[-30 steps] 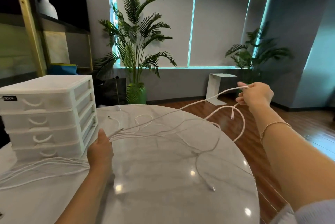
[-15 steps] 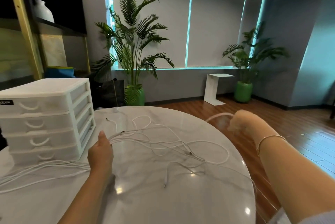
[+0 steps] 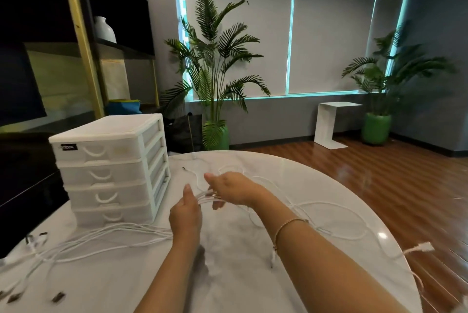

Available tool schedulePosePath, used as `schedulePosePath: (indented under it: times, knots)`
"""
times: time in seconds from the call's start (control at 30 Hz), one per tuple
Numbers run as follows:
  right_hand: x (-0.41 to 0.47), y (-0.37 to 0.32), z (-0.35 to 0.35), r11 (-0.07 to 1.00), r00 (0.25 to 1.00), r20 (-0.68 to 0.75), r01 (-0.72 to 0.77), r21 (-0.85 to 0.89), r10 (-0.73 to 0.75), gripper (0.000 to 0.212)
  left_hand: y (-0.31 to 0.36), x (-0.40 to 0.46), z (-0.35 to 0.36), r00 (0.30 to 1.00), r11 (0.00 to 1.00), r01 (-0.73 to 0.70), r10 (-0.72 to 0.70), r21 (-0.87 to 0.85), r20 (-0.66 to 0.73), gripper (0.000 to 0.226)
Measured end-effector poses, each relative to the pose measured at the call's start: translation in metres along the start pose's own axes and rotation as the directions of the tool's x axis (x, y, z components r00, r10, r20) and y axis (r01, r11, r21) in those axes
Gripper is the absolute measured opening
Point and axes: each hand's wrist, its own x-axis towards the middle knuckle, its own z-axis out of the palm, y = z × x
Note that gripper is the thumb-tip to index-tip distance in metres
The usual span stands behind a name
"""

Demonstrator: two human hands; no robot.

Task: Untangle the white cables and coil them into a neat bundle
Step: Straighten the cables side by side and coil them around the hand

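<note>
Several thin white cables (image 3: pixel 106 238) lie across the round marble table (image 3: pixel 253 287). My left hand (image 3: pixel 186 216) grips the gathered strands near the table's middle, thumb up. My right hand (image 3: pixel 234 190) has come in just beyond it and closes its fingers on the same bunch (image 3: pixel 207 198). From there loose loops (image 3: pixel 336 221) spread right over the tabletop, and one connector end (image 3: pixel 425 247) hangs past the right edge. The other plug ends (image 3: pixel 35 239) lie at the left, near the table's front.
A white plastic drawer unit (image 3: pixel 111 168) stands on the table's left, close to my left hand. Beyond the table are a palm plant (image 3: pixel 215 72), a white side table (image 3: pixel 334 123), a second plant in a green pot (image 3: pixel 376 128) and wooden floor.
My right hand has swung from far out on the right, where it held cables up, back in to meet my left hand. The cables dropped slack onto the table. The camera tilted down and right.
</note>
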Motion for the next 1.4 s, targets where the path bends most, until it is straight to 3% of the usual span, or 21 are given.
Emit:
schedulePosePath:
  times: [0.17, 0.37, 0.57, 0.7, 0.9, 0.97, 1.1, 1.27, 1.4]
  knots:
    - [-0.005, 0.004, 0.009, 0.976, 0.995, 0.028, -0.095, 0.198, 0.091, 0.051, 0.004, 0.002, 0.001, 0.999, 0.999, -0.030, 0.029, 0.022, 0.036, 0.054]
    - [-0.025, 0.000, 0.006, 0.992, 0.998, 0.012, 0.069, -0.109, -0.068, 0.038, 0.003, -0.001, 0.004, 0.993, 0.998, -0.067, 0.066, 0.004, 0.094, 0.056]
    - [-0.042, -0.001, 0.007, 0.977, 0.987, 0.020, 0.162, -0.138, -0.161, 0.042, 0.003, -0.008, 0.002, 0.977, 0.991, -0.114, 0.123, -0.063, 0.175, 0.058]
    - [-0.047, 0.017, 0.003, 0.995, 0.991, 0.109, 0.082, -0.060, -0.075, 0.037, 0.004, -0.004, 0.000, 0.984, 0.994, -0.089, 0.097, -0.062, 0.147, 0.056]
    - [-0.035, 0.053, -0.002, 0.993, 0.992, -0.125, -0.046, -0.113, 0.032, 0.040, 0.009, -0.013, 0.006, 0.966, 0.993, -0.116, 0.120, -0.030, 0.228, 0.056]
    - [-0.034, 0.055, -0.002, 0.996, 0.990, -0.128, -0.063, -0.070, 0.053, 0.040, 0.009, -0.014, 0.007, 0.970, 0.991, -0.132, 0.130, -0.004, 0.203, 0.058]
    - [-0.049, 0.043, -0.011, 0.982, 0.989, -0.141, -0.019, 0.186, 0.046, 0.043, 0.005, -0.007, 0.007, 0.976, 0.974, -0.192, 0.177, 0.121, 0.131, 0.059]
    - [-0.063, 0.018, -0.001, 0.990, 0.968, -0.227, 0.124, 0.073, -0.104, 0.052, 0.007, -0.011, 0.015, 0.965, 0.950, -0.257, 0.242, 0.174, 0.105, 0.057]
    - [-0.058, 0.023, 0.008, 0.960, 0.977, -0.204, 0.120, 0.251, -0.068, 0.045, 0.003, -0.005, 0.013, 0.972, 0.954, -0.233, 0.219, 0.187, 0.089, 0.055]
